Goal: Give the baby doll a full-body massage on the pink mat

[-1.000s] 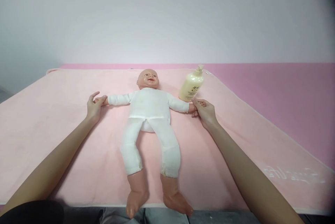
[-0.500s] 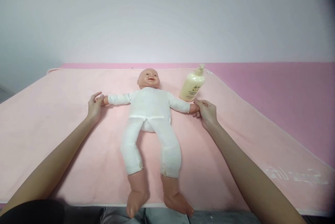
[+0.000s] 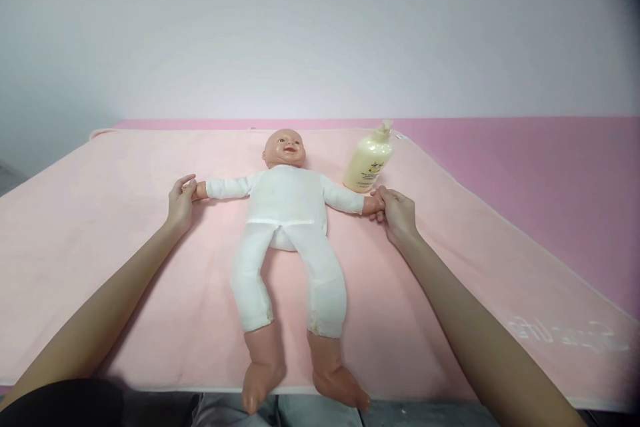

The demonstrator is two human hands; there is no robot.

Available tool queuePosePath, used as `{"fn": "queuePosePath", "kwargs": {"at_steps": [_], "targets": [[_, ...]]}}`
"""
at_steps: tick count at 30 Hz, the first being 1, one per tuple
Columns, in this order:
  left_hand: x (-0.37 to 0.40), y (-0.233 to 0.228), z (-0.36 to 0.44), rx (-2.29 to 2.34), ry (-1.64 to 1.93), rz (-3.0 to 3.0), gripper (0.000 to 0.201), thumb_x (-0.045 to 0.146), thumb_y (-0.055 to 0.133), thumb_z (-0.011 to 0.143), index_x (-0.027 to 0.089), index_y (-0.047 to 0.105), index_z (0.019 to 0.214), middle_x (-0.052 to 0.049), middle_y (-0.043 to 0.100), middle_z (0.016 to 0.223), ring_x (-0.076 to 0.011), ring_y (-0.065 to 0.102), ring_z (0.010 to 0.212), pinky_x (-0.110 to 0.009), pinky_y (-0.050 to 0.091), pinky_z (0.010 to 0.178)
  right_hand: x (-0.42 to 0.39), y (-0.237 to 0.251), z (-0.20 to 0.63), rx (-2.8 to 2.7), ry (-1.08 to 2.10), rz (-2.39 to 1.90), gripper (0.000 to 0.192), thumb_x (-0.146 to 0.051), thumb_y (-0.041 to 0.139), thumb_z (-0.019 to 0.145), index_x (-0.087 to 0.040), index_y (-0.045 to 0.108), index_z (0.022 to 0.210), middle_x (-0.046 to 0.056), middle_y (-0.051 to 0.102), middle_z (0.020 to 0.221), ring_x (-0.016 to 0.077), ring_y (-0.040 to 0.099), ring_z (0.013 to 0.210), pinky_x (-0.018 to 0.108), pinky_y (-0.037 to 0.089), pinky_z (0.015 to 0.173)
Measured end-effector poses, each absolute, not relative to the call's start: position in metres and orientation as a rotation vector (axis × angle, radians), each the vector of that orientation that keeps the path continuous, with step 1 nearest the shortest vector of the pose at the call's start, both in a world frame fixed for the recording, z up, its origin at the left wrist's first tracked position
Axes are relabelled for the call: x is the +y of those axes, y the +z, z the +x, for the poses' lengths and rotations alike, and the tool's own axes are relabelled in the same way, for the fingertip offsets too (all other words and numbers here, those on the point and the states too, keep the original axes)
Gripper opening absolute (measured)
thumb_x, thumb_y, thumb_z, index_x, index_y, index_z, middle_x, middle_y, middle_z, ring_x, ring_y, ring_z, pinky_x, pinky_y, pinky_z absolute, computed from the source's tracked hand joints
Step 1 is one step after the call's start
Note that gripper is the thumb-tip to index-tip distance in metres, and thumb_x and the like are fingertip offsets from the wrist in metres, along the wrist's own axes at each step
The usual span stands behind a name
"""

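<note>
A baby doll with a white cloth body lies on its back, arms stretched to both sides and feet toward me. My left hand is closed around the doll's hand on the left, thumb on top. On the other side, my right hand pinches the doll's other hand, with the thumb above and fingers underneath. Just beyond my right hand stands a pale yellow pump bottle, near the doll's arm and apart from my fingers.
A pink towel with a white edge and pale lettering at the lower right lies under the doll. The pink table surface shows past it on the right. Behind rises a plain pale wall. The doll's feet reach over the near edge.
My right thumb has shifted slightly to the right along the doll's hand. My left hand keeps its hold, and the doll's body and the bottle stay in place.
</note>
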State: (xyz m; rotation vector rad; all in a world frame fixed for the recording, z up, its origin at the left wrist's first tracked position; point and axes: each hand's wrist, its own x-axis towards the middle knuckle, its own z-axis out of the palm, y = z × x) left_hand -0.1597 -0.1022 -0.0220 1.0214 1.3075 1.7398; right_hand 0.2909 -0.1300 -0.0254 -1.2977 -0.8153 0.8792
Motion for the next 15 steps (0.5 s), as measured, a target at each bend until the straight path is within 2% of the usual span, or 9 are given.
{"fn": "queuePosePath", "kwargs": {"at_steps": [9,15], "targets": [[-0.1039,-0.0201,-0.1584,1.316,1.733,1.024,0.033,0.036,0.064,0.076,0.018,0.062,0.104,-0.007,0.061,0.091,-0.0183,0.063,0.08,-0.03,0.058,0.058,-0.1329,-0.0214,0.288,-0.807,0.881,-1.281,0.032,-0.047,0.069,0.072,-0.016,0.059,0.067,-0.006,0.045,0.037,0.0103,0.043,0.027,0.02,0.031,0.025],[-0.1052,-0.0188,-0.157,1.29,1.734,1.012,0.029,0.037,0.061,0.08,0.019,0.06,0.102,-0.008,0.065,0.09,-0.0195,0.065,0.077,-0.033,0.058,0.057,-0.1332,-0.0202,0.2866,-0.771,0.89,-1.282,0.026,-0.034,0.078,0.06,-0.018,0.059,0.068,-0.007,0.048,0.041,0.0083,0.039,0.027,0.022,0.036,0.025]]}}
